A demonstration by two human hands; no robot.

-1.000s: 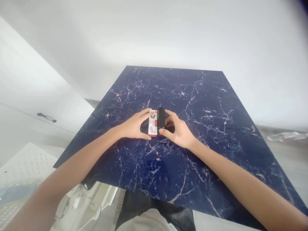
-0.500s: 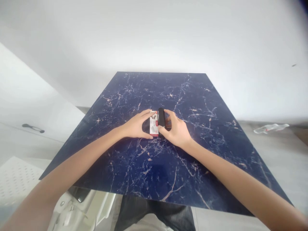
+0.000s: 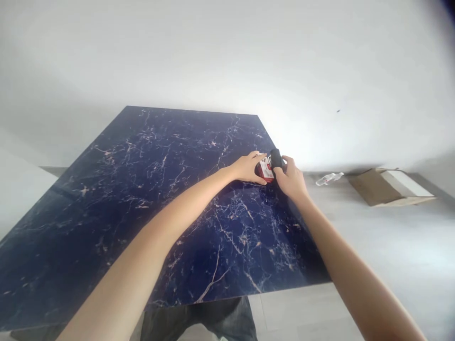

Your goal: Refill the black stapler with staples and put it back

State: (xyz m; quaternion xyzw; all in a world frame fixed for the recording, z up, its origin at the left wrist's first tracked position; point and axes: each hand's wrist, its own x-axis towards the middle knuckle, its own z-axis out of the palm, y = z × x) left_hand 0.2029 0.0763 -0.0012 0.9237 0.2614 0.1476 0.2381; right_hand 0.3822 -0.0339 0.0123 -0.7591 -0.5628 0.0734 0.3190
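Closest to the head camera, at the bottom of my feed, I see the person's legs in dark jeans [image 3: 199, 322] under the near edge of the worktop [image 3: 149, 151], a dark blue top veined like marble. Both forearms reach across it to its right edge, not far from the far right corner. The left hand [image 3: 247, 169] wraps a white-and-red printed box [image 3: 265, 169], with its fingers [image 3: 256, 155] together over the top and the thumb along the lower side, clamped on the box. The right hand [image 3: 289, 179] grips a black oblong object [image 3: 275, 158], fingers curled close together around it. The box and the black object sit side by side, touching, and the two hands nearly meet around them. From this angle I cannot tell whether either rests on the worktop or is lifted off it. The print on the box is too small for me to read. Past the right edge, on the grey floor [image 3: 355, 237], a clear plastic bottle [image 3: 329, 179] lies on its side, and farther right a cardboard box [image 3: 377, 188] sits by the white wall [image 3: 227, 57].
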